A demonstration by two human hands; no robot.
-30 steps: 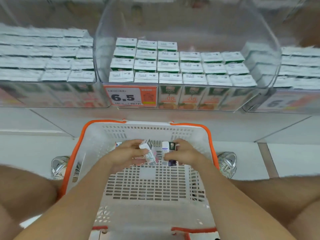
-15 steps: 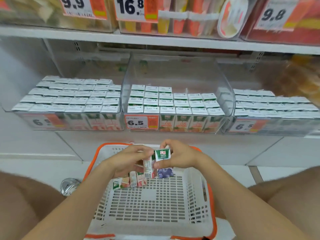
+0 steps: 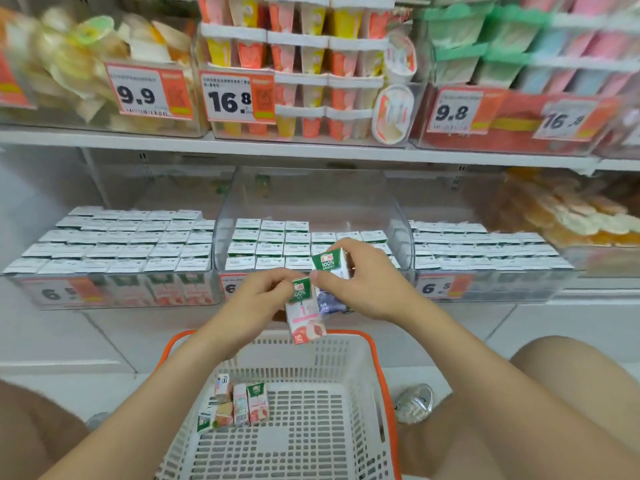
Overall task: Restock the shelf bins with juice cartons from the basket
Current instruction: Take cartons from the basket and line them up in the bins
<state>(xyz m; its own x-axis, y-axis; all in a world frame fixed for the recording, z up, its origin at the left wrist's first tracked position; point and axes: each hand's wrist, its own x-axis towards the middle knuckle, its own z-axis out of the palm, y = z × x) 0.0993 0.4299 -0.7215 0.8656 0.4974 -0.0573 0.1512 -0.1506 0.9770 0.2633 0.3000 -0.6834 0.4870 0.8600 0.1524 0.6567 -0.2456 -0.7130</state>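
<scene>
The left hand (image 3: 256, 303) pinches a small pink-and-white juice carton with a green top (image 3: 306, 323). Touching it on the right, the right hand (image 3: 370, 282) grips a purple-fronted green-topped carton (image 3: 330, 301). Below both hands sits the white plastic orange-rimmed basket (image 3: 341, 362) holding several loose cartons (image 3: 240, 407). Just beyond the hands is the clear plastic shelf bin (image 3: 398, 220).

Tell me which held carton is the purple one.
The purple carton is gripped by the right hand, higher up; the left hand holds the pink carton.
</scene>
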